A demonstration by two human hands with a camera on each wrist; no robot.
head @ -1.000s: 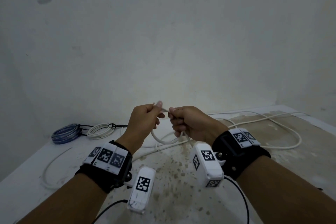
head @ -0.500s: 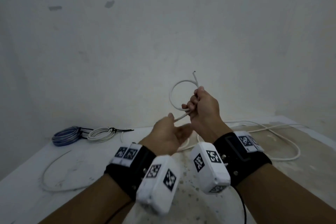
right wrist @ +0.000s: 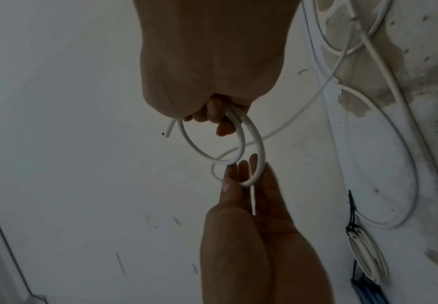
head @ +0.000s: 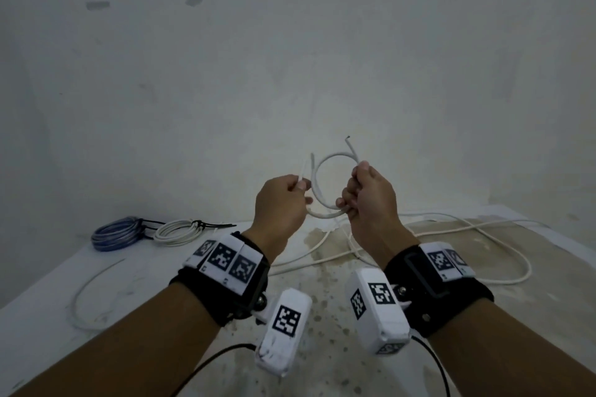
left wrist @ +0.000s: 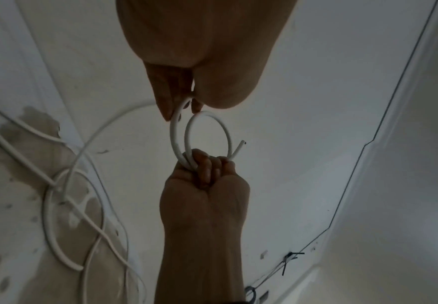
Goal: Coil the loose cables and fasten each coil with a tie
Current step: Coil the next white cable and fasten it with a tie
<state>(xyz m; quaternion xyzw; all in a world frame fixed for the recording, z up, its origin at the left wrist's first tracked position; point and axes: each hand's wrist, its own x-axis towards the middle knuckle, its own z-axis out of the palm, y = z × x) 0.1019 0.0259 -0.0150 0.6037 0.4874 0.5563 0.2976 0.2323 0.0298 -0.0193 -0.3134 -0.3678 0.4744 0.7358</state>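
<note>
Stained white tabletop carries the whole job: left of the raised hands, a blue coil and a white coil lie already tied. The left hand pinches the loose white cable, feeding a second loop; the right hand grips the first. Most of it still sprawls uncoiled, rightward.

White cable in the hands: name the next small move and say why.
Probably the left hand should swing its strand over to the right hand, adding another turn. The white cable shows only about two small loops there, and most of it lies loose on the table.
</note>
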